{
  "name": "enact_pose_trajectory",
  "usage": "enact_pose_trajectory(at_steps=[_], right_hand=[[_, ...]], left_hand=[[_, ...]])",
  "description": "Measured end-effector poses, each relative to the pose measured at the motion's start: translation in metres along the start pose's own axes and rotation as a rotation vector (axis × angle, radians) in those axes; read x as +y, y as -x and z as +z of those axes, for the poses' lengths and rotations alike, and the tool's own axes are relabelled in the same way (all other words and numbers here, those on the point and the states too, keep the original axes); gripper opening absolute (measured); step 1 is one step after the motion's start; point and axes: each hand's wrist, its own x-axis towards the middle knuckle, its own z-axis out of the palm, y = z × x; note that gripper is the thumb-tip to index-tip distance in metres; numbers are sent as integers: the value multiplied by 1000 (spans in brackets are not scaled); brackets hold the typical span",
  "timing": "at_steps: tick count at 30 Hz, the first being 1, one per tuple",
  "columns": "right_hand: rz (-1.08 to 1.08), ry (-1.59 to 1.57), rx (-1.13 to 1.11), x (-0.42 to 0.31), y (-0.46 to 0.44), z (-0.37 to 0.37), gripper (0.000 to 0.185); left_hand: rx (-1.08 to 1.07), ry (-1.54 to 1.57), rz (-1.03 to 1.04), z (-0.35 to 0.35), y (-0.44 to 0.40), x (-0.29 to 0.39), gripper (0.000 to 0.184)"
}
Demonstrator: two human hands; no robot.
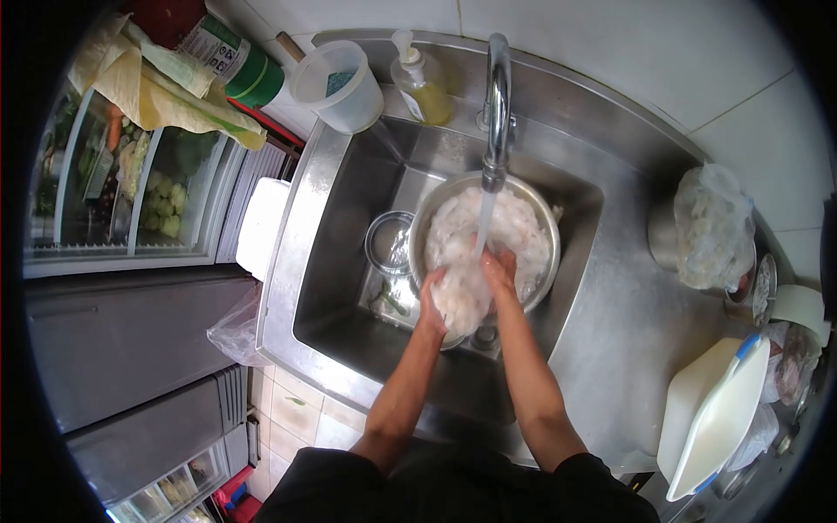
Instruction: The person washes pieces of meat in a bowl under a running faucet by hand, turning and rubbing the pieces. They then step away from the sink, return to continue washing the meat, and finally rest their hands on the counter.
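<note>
A round metal bowl (554, 228) sits in the sink, full of pale pinkish-white raw pieces (455, 220) in cloudy, foamy water; their exact kind is hard to make out. My left hand (433, 295) is curled around the left side of a clump of these pieces (462, 301), at the bowl's near rim. On the clump's right side, my right hand (500, 272) presses in, its fingers partly under foam and water. From the curved metal faucet (497, 113) a stream of water (485, 218) runs down beside my right fingers.
The steel sink (349, 327) also holds a round metal ring or dish (388, 244) and green scraps (390, 301). Behind stand a soap bottle (423, 87) and a plastic tub (338, 91). To the right are a plastic bag (713, 227) and a white container (711, 418).
</note>
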Motion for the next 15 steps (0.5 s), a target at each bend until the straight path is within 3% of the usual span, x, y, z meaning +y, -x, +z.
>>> enact_pose_trajectory(at_steps=[8,10,15], right_hand=[[-54,-86,-117,0,8,-9,40],[-125,-183,-163,9,4,-8,42],[-3,-242,-147,21,-8,-6,51]], left_hand=[[20,-73,-25,-68,-31,-6,52],[43,-91,0,-48,-19,-3,51],[-23,-67,-32,-40,-20,0,48]])
